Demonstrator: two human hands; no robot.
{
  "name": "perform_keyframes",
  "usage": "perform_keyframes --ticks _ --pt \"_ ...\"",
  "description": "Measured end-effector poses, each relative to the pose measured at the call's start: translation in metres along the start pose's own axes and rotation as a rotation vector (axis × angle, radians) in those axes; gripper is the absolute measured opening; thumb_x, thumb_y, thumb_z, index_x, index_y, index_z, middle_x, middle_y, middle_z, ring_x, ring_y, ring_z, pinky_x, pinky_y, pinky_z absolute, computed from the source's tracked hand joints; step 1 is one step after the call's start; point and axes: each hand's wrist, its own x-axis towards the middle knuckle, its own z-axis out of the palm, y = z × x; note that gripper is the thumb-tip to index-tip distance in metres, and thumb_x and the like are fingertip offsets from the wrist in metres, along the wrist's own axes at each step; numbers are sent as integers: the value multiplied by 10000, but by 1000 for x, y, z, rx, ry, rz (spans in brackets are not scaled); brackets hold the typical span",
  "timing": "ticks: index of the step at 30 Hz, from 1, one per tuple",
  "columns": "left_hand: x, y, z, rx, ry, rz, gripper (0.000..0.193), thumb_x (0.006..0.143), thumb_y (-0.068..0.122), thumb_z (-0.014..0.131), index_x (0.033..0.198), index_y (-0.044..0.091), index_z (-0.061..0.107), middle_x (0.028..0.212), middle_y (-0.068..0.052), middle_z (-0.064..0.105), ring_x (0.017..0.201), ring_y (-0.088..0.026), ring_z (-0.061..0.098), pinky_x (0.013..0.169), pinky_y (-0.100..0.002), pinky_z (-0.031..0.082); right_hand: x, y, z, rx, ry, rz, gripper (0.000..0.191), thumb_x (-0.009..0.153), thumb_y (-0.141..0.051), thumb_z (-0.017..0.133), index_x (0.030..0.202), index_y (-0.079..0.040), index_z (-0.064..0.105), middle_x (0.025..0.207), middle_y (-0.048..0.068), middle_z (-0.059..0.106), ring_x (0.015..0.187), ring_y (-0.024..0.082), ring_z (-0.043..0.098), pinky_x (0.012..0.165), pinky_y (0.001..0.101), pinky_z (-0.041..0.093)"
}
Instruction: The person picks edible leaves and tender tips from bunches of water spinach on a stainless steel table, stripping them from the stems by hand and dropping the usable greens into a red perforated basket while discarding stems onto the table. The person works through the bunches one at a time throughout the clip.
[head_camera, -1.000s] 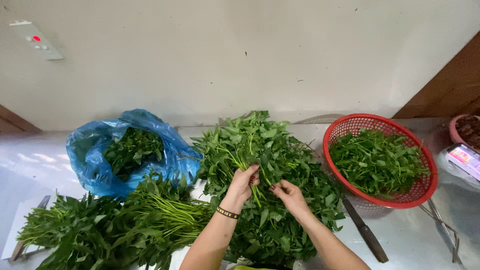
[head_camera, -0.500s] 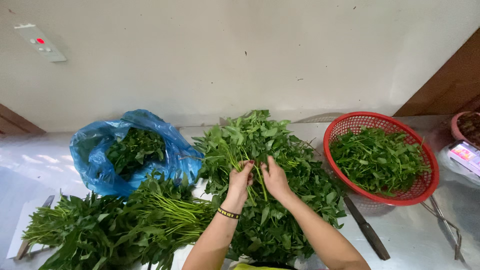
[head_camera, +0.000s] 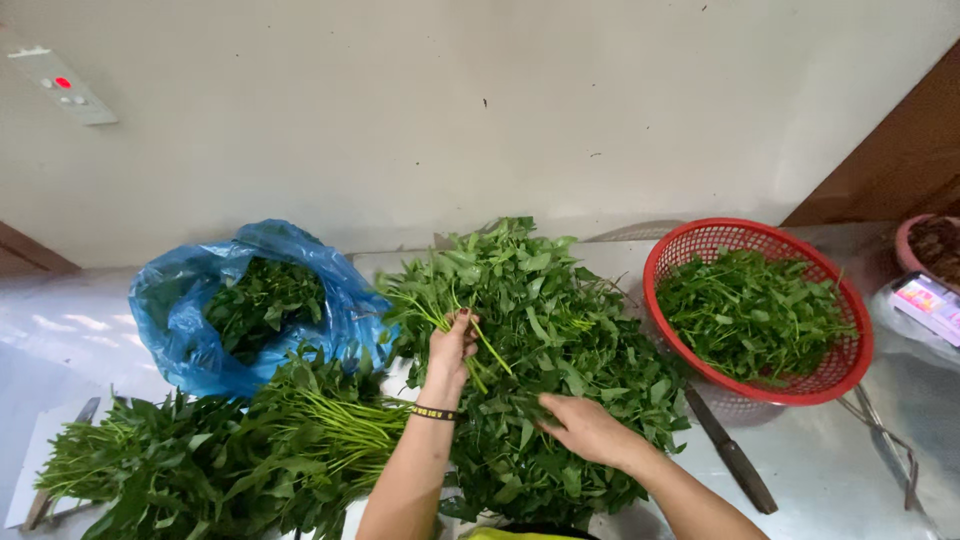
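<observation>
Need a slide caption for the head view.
Left hand lifts a stem from the greens pile; right hand rests on it.

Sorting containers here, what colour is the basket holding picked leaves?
Red basket, head view.

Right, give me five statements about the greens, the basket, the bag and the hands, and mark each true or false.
1. The left hand grips a few green stems lifted from the big pile of greens. True.
2. The red basket is empty. False: it holds picked green leaves.
3. The right hand rests on the pile, palm down. True.
4. The blue plastic bag lies to the right of the basket. False: it lies at the left, with greens inside.
5. The knife is held in the right hand. False: it lies on the table beside the basket, untouched.
</observation>
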Motion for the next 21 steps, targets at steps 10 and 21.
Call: perform_keyframes --ticks 10,21 --pt "-19 -16 11 78 -202 -98 178 985 244 649 1070 99 707 868 5 694 627 -63 540 465 -214 341 56 21 18 546 144 164 169 1024 -219 616 1060 -54 616 753 22 607 663 107 525 614 292 448" --pt "1 1 -10 56 -158 21 226 982 270 659 1077 81 738 828 53 658 600 -42 478 460 -204 315 40 10 26 369 214 41 208 1046 -277 583 1031 -78 642 760 3 663 664 81 599 608 271 492"
